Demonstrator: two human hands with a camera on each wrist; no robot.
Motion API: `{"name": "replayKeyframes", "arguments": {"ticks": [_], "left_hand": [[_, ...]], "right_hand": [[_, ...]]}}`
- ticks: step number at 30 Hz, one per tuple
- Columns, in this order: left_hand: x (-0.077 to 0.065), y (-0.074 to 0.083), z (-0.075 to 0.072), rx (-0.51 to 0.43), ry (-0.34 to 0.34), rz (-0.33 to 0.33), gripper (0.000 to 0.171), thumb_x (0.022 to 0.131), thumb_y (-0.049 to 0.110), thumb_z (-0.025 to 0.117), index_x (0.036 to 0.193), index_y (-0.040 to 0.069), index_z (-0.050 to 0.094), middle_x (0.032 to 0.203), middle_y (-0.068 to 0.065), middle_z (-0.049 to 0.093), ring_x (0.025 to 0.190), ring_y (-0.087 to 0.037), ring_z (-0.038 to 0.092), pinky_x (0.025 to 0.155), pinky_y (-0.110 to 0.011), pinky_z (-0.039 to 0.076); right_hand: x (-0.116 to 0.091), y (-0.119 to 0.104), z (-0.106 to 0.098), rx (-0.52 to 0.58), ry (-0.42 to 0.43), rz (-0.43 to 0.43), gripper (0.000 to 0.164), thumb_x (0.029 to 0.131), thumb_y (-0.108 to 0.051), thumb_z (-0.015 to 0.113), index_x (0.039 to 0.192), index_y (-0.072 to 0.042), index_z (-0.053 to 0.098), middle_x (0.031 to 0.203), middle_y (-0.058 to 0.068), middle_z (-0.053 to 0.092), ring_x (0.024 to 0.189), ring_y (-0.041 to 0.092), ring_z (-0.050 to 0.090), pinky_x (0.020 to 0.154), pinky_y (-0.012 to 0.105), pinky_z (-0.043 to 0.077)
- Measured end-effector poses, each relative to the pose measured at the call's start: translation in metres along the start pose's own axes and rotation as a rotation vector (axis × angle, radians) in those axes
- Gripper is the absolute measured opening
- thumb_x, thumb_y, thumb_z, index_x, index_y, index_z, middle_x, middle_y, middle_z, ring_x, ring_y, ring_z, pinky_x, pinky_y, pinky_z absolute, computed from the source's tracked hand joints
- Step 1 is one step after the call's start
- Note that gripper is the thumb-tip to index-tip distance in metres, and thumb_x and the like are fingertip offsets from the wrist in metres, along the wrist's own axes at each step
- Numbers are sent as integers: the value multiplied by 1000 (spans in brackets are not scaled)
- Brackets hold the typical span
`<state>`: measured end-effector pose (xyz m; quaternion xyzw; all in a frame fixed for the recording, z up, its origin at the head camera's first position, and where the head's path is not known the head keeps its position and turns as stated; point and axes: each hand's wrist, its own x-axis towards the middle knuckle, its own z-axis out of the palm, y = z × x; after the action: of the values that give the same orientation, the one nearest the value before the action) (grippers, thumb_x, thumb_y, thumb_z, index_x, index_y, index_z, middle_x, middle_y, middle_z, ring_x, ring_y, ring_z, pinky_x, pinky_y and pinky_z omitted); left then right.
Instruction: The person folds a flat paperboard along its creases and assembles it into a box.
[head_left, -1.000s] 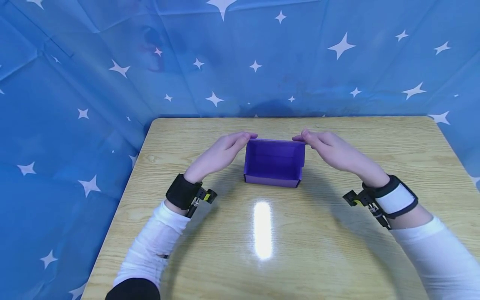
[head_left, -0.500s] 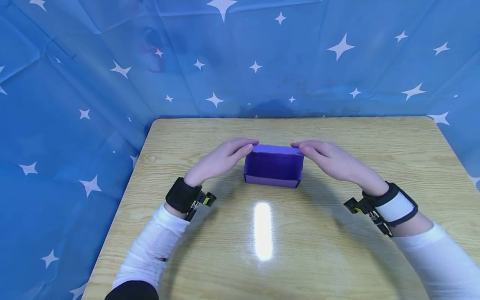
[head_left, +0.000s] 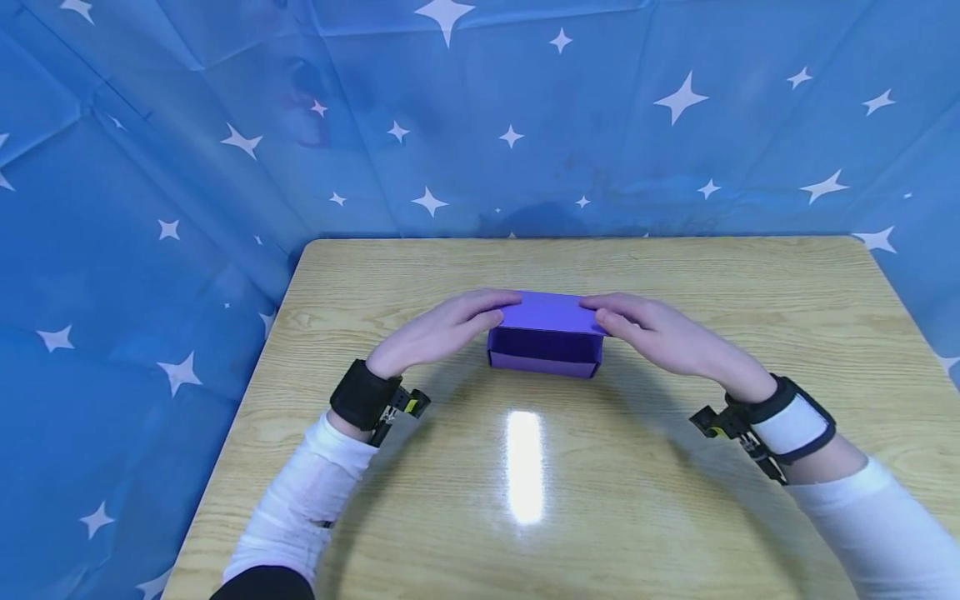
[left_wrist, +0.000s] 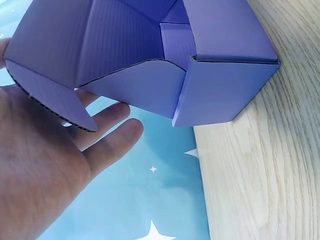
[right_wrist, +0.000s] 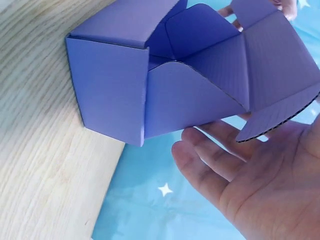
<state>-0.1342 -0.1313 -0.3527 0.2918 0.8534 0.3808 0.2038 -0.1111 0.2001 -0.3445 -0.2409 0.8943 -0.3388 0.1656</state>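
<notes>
A purple cardboard box (head_left: 544, 365) stands on the table, its hinged lid (head_left: 551, 312) tilted partway down over the opening. The left hand (head_left: 442, 329) rests its fairly straight fingers on the lid's left end. At the other end, the right hand (head_left: 667, 333) touches the lid the same way. Both wrist views show the lid's side flap, the left one (left_wrist: 50, 92) and the right one (right_wrist: 277, 115), outside the box walls. Through the remaining gap the box's inner panel (left_wrist: 177, 42) is visible, with nothing seen lying inside; part of the interior is hidden.
The light wood table (head_left: 420, 517) spreads out around the box. A blue curtain (head_left: 480, 108) with white stars hangs behind the table and along its left side. Each wrist wears a strap with a small camera.
Both hands have moved down and toward the wearer, bringing the lid from upright to a forward tilt. More of its outer face shows now, and the box itself stays in place.
</notes>
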Motion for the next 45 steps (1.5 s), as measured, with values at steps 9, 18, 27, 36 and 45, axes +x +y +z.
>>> {"name": "replayKeyframes", "arguments": {"ticks": [9,18,27,36,45], "left_hand": [[1,-3,2,92,-26,21,51,113,36,42,160,17,45,169,-8,42,161,-28,34,133,-49,30],[6,-7,13,194,-51,23,56,110,35,49,162,15,42,173,-10,35,165,-30,26,136,-48,25],[4,-11,25,244,-4,20,59,108,38,53,162,16,43,173,-8,36,165,-31,26,135,-49,26],[3,-16,36,271,13,30,62,105,37,60,161,15,45,174,-9,32,165,-35,22,135,-53,26],[4,-26,47,326,45,38,66,102,40,66,160,16,46,175,-10,30,166,-35,18,134,-52,27]], "right_hand": [[-1,2,6,-64,-22,8,54,114,-40,41,160,-13,44,165,19,45,155,44,39,124,66,36],[0,11,17,-195,-13,-26,62,109,-44,53,161,-11,44,166,22,42,155,47,39,124,65,37],[-2,17,29,-250,27,-27,69,106,-48,59,161,-11,43,167,23,39,154,48,40,122,65,39],[-5,26,44,-293,48,-33,74,103,-49,63,163,-11,39,172,21,32,157,48,33,125,66,36],[-9,34,60,-346,97,-77,78,100,-46,69,163,-10,39,171,23,33,156,51,33,123,67,37]]}}
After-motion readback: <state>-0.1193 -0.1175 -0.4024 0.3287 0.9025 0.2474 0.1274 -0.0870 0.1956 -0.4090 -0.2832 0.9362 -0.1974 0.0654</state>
